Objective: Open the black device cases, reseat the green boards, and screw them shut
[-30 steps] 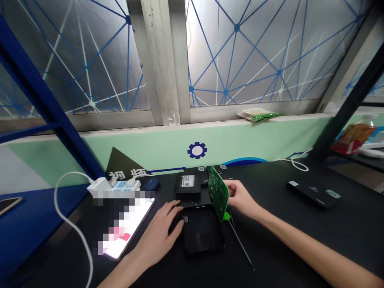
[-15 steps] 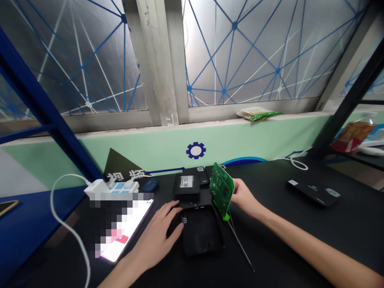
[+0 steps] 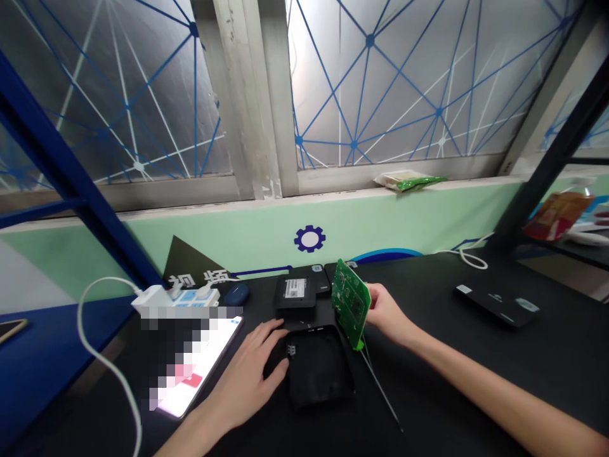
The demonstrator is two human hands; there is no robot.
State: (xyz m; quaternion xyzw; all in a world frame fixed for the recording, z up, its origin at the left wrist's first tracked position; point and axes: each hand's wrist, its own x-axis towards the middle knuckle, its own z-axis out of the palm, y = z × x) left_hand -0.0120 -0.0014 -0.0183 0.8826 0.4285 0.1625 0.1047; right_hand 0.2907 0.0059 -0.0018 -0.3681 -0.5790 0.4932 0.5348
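My right hand (image 3: pixel 382 312) grips a green circuit board (image 3: pixel 351 301) by its right edge and holds it upright above the table. Its fingertips are partly hidden behind the board. Tweezers (image 3: pixel 380 388) with a green end lie on the table just below the board. My left hand (image 3: pixel 257 355) rests with its fingers spread at the left side of an open black plastic case (image 3: pixel 320 368), whose hollow inside faces up. Behind this case lies a black box with a white label (image 3: pixel 295 292).
A lit phone (image 3: pixel 202 365) lies left of my left hand. Behind it are a white power strip (image 3: pixel 195 301) with a cable and a dark blue case (image 3: pixel 236 294). A flat black device (image 3: pixel 497 306) lies at the right. A wall with windows (image 3: pixel 309 209) bounds the table's back.
Almost nothing differs. The whole view has shifted very slightly; both hands and the circuit board keep their places.
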